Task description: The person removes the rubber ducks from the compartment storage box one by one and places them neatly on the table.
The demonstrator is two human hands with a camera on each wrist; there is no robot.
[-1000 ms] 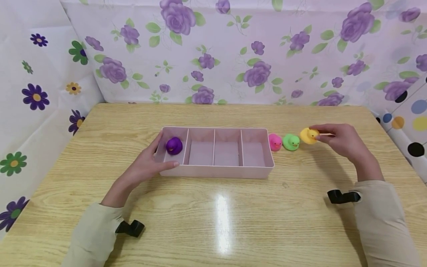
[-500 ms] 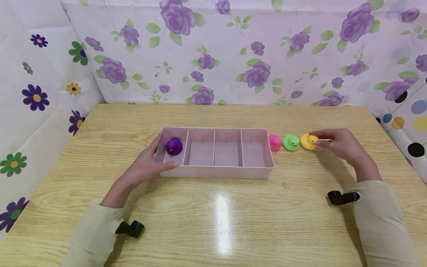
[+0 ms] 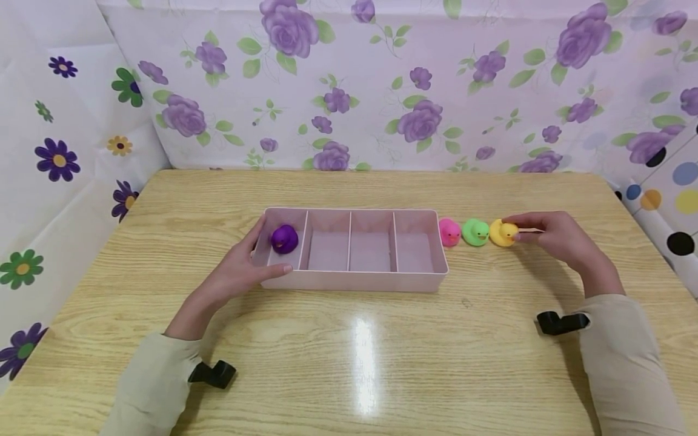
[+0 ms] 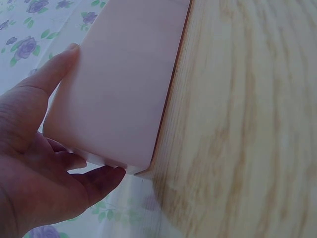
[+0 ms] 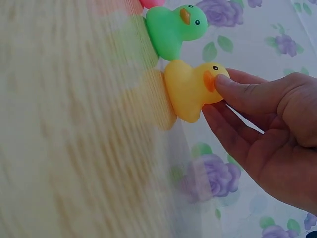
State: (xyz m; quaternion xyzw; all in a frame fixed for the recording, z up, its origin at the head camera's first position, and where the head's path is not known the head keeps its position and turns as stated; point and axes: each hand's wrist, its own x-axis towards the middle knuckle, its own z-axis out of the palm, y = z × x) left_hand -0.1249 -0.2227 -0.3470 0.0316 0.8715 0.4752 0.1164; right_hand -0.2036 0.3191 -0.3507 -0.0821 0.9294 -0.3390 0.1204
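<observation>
At the right of the row, my right hand (image 3: pixel 564 242) pinches a yellow rubber duck (image 3: pixel 501 233) by its head, between thumb and fingers. In the right wrist view the duck (image 5: pixel 190 89) stands upright on the table, its tail by the green rubber duck (image 5: pixel 171 32). A pink rubber duck (image 3: pixel 449 232) sits beyond the green one, against the box's right end. My left hand (image 3: pixel 234 269) grips the left end of a pale pink divided box (image 3: pixel 354 280), thumb along the front, fingers around the end. A purple rubber duck (image 3: pixel 285 239) sits in its leftmost compartment.
The wooden table (image 3: pixel 305 357) carries the box near its middle. Flowered sheets (image 3: pixel 371 85) hang along the back and left, with a dotted sheet (image 3: pixel 671 188) at the right. Black wrist mounts (image 3: pixel 561 323) stick out from both sleeves.
The yellow duck came down to the table in my right hand, then slid slightly left toward the green duck. The left hand and box stay put.
</observation>
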